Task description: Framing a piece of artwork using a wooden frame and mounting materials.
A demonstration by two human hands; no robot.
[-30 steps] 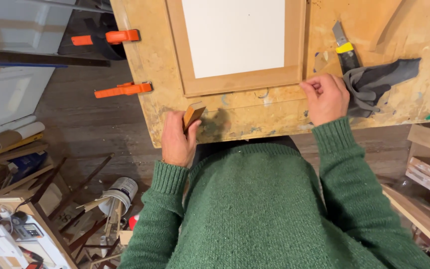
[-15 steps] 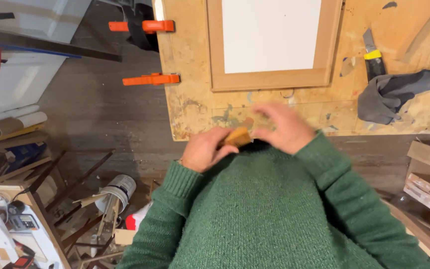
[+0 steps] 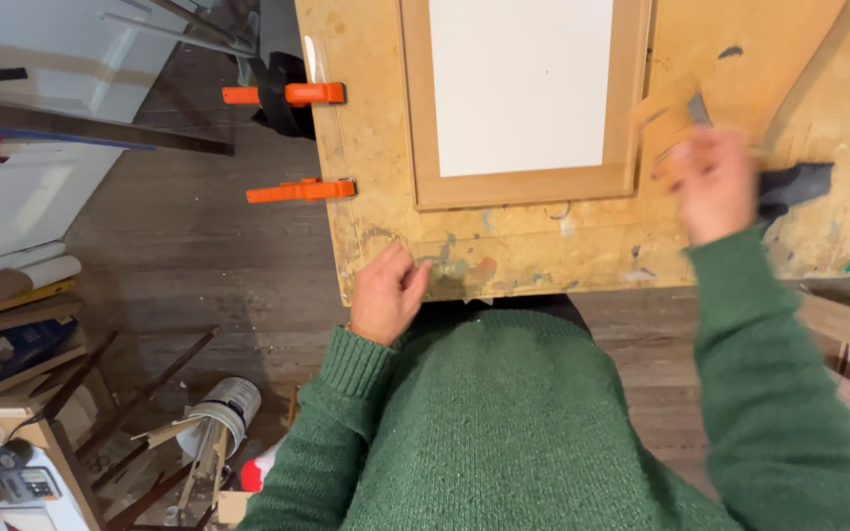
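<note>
My right hand (image 3: 715,187) is up over the right part of the bench, blurred, with its fingers closed around a small tan block (image 3: 663,123) that looks like wood or sanding material; its exact shape is smeared and I cannot tell more. The block sits just past the right rail of the wooden frame (image 3: 523,187), a flat rectangular frame of smooth light-brown wood with a plain white panel (image 3: 521,84) set inside it.

My left hand (image 3: 386,293) rests at the near edge of the workbench (image 3: 376,147), fingers loosely curled and holding nothing, touching the rough, glue-stained chipboard top. That top is coarse, flaky and mottled yellow-brown with dried blotches along the near edge.

Two orange plastic clamps (image 3: 302,190) grip the left edge of the bench, one farther off than the other. A crumpled dark grey rag (image 3: 794,187) lies just right of my right hand. My sleeves are a thick, nubby green knit. Below left, on the dark plank floor, stands a white cylindrical bucket (image 3: 220,408) among loose wooden sticks.
</note>
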